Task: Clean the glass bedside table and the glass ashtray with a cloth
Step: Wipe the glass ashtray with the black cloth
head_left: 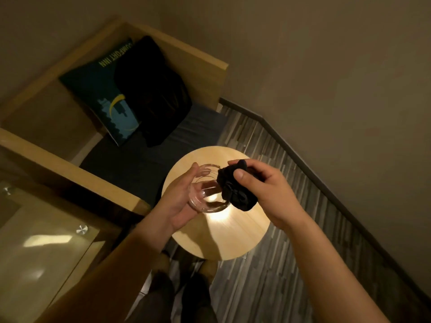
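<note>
Two bare forearms, left forearm and right forearm, are seen nearest the lens, reaching in from the bottom edge.

Glass ashtray: clear, round, held tilted over the round wooden worktop, roughly above its centre. It is cradled by the left hand from its left side; the fingers are curled under the bowl and seen through the glass, with the thumb laid along the far rim. Contact between ashtray base and worktop cannot be judged.

Cloth: black, bunched into a wad, gripped by the right hand. The thumb is pressed on its near face and the forefinger is hooked over its top. The wad is set against the ashtray's right rim, touching it.

A bright light spot is cast on the worktop just below the ashtray.

Glass bedside table: located lower left, well apart from both hands. Its pane is fixed by round metal studs, and reflections are seen on it.

Further out: a wood-framed bench with a dark seat pad is seen behind the worktop. Two cushions are propped on it: a printed cushion marked "COMFORT INN" and a black cushion leaning against it. Striped grey flooring is seen to the right, bordered by a dark skirting and a plain wall. The person's dark-trousered legs are seen at bottom centre.
</note>
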Tool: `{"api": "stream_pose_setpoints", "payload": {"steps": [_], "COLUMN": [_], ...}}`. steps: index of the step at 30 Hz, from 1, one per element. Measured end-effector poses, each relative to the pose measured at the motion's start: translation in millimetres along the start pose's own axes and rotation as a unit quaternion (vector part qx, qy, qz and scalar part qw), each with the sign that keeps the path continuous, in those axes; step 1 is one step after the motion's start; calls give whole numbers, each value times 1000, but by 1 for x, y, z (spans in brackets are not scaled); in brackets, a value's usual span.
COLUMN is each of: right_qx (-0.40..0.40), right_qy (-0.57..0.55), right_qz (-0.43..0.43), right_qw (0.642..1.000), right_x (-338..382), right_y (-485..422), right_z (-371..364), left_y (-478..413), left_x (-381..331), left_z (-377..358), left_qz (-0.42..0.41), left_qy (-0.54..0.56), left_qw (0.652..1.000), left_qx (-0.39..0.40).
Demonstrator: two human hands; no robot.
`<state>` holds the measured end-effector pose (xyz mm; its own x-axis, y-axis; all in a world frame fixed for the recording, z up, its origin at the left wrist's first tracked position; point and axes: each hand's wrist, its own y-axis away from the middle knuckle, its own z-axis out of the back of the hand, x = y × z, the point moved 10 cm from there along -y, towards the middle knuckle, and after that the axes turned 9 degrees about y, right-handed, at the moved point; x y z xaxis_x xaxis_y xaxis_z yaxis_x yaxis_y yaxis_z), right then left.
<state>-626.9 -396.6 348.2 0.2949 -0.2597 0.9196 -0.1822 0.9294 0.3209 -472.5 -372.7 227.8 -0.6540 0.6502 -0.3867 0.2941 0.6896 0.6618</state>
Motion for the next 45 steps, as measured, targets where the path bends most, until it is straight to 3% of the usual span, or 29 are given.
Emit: {"api": "stream_pose_setpoints", "payload": {"steps": [6, 9, 13, 18, 22, 24, 26, 28, 31, 35, 41, 45], "right_qx": [-67, -100, -82, -70, -32, -18, -43, -86, -48, 6, 62, 115], "right_qy": [37, 156, 395, 505, 515, 485, 367, 179, 15, 6, 42, 63], "right_qz": [-67, -78, -68, -82, -104, -126, -127, -148, -155, -105, -81, -62], "right_qw": [995, 980, 912, 857, 850, 865, 921, 969, 987, 994, 994, 989], "right_x": [-146, -236, -330, -366, -358, -345, -304, -244, -159, -76, -30, -10], "right_y": [-59, -89, -103, -86, -81, -76, -68, -46, -5, 28, 43, 42], "right_z": [-26, -54, -110, -157, -157, -149, -140, -131, -137, -149, -166, -183], "left_y": [-45, -59, -65, -59, -52, -42, -27, -7, 29, 75, 146, 185], "left_x": [21, 40, 61, 79, 73, 65, 54, 37, 18, -5, -17, -28], "left_z": [114, 159, 198, 224, 216, 207, 195, 178, 159, 138, 117, 118], "left_qz": [-28, -15, -16, -24, -22, -31, -39, -53, -74, -115, -177, -228], "left_qy": [53, 65, 99, 119, 92, 82, 92, 113, 121, 125, 170, 85], "left_qw": [995, 995, 993, 989, 992, 992, 991, 990, 988, 983, 964, 957], "left_qx": [-74, -69, -68, -89, -84, -93, -90, -71, -57, -76, -98, -156]}}
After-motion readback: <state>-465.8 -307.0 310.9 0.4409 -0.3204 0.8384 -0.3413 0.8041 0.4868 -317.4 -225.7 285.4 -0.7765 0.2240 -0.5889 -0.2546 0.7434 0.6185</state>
